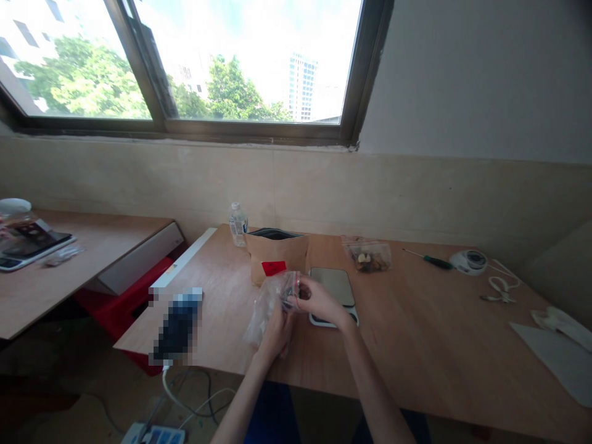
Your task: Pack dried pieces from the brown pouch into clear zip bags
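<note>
Two bare hands, the left hand and the right hand, hold a crinkled, clear plastic bag with a red-striped edge at lower centre. Beyond it on the wood-grained surface sit a square-plated scale, an upright, red-labelled brown pouch and, right of centre, a clear sachet of lumpy pieces.

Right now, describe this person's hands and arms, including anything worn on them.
The left hand and right hand are ungloved. The left forearm and right forearm are slim, with no sleeve, watch or band visible. The fingers are too small to tell about rings.
</note>
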The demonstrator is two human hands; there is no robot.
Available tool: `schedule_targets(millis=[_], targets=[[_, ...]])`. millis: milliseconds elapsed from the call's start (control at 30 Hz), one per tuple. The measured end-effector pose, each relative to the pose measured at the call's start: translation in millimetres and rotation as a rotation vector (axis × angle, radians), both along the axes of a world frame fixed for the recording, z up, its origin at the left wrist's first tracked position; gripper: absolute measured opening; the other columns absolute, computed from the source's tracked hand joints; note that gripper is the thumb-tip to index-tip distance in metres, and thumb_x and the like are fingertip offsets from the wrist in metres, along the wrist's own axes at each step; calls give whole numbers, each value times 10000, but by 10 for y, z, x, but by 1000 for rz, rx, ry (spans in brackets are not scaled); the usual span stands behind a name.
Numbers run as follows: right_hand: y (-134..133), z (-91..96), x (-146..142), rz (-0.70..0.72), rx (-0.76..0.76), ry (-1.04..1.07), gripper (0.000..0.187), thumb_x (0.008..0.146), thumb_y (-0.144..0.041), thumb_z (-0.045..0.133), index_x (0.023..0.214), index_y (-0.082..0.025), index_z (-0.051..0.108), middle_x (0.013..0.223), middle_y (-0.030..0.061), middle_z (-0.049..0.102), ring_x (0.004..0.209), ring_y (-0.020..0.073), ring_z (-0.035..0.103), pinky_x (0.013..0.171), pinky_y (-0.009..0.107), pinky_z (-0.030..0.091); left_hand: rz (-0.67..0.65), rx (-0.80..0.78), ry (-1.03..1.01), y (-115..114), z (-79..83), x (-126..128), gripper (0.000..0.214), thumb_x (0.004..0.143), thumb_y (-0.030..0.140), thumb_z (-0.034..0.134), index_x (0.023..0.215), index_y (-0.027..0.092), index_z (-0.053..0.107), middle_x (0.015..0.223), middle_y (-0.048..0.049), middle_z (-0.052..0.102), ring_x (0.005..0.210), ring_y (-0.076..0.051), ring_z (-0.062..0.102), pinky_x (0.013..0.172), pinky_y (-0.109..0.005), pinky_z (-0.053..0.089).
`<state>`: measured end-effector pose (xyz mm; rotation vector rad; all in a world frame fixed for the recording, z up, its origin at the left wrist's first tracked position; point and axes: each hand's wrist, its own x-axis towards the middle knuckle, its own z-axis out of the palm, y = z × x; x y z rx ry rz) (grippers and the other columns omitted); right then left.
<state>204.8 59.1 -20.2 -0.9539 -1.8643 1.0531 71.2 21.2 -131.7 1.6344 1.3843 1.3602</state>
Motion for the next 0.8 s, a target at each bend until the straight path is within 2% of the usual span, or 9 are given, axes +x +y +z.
schedule_targets(millis=[100, 267, 467, 567, 800], targets=[[-9, -5, -6, 84, 57, -78, 233, 716, -196, 665, 949, -186, 656, 975, 42, 662, 870, 181, 614, 787, 310, 482, -6, 1, -2, -5, -24, -5, 459, 855, 245, 433, 1307, 168, 415, 1340, -133, 486, 1278, -264, 410, 1088, -477, 264], [-46, 18, -28, 70, 90, -71, 196, 727, -211, 660, 922, -192, 656, 1041, 42, 648, 940, 190, 600, 857, 329, 456, 6, -37, -39, -26, 6, -5, 463, 853, 253, 443, 1310, 183, 415, 1304, -123, 517, 1249, -260, 442, 1060, -462, 308], [-14, -23, -47, -85, -24, 8, 232, 704, -241, 659, 924, -166, 653, 948, 53, 681, 867, 183, 627, 780, 305, 488, 57, -35, -118, -13, 47, 1, 417, 889, 330, 419, 1277, 178, 433, 1257, -121, 545, 1214, -230, 474, 1040, -405, 330], [-9, 21, -38, -108, -59, 75, 249, 706, -246, 650, 939, -160, 643, 957, 61, 683, 844, 171, 642, 756, 289, 499, 112, -46, -148, -8, 27, -20, 412, 903, 372, 395, 1258, 169, 442, 1231, -124, 557, 1171, -221, 503, 1006, -390, 361], [-27, 64, -3, 47, -164, 150, 322, 716, -314, 676, 1006, -186, 619, 998, 53, 678, 836, 169, 657, 734, 284, 527, 100, -60, -262, -56, 73, -45, 434, 858, 434, 489, 1219, 193, 474, 1182, -99, 600, 1031, -196, 588, 919, -340, 425]])
